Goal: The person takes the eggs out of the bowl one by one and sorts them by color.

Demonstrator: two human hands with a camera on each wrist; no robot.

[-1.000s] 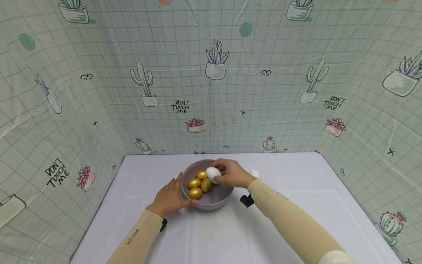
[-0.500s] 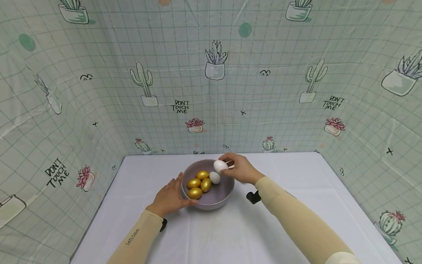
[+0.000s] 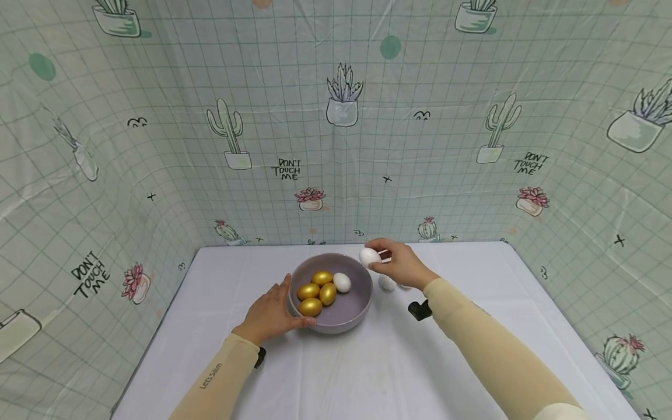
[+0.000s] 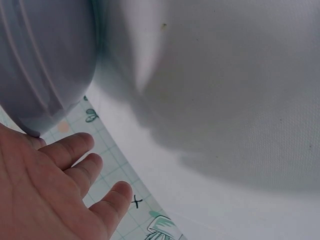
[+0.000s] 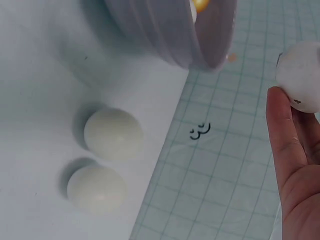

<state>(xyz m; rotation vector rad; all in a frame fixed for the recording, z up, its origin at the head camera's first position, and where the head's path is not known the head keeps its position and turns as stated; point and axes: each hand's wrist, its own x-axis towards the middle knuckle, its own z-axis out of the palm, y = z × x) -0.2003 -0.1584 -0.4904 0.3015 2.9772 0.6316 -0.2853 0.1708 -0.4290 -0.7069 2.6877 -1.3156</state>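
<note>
Bowl (image 3: pixel 349 307) stands upright close to the far edge of the bench (image 3: pixel 336 379), somewhat nearer the left edge than the right. It contains five eggs: four gold eggs (image 3: pixel 328 294) grouped in its left half, and one white egg (image 3: pixel 342 283) just right of them. The left hand (image 3: pixel 272 312) is spread wide, fingers along the bowl's left wall, thumb at the near rim. The right hand (image 3: pixel 403 265) pinches another egg, the held egg (image 3: pixel 369 257), also white, above the bench by the bowl's far right rim. Two loose eggs (image 5: pixel 114 134), both white, rest close together on the bench right of the bowl, making eight eggs: four gold, four white. Only a narrow strip of bench lies behind the bowl; broader room runs toward the left, right and near edges.
</note>
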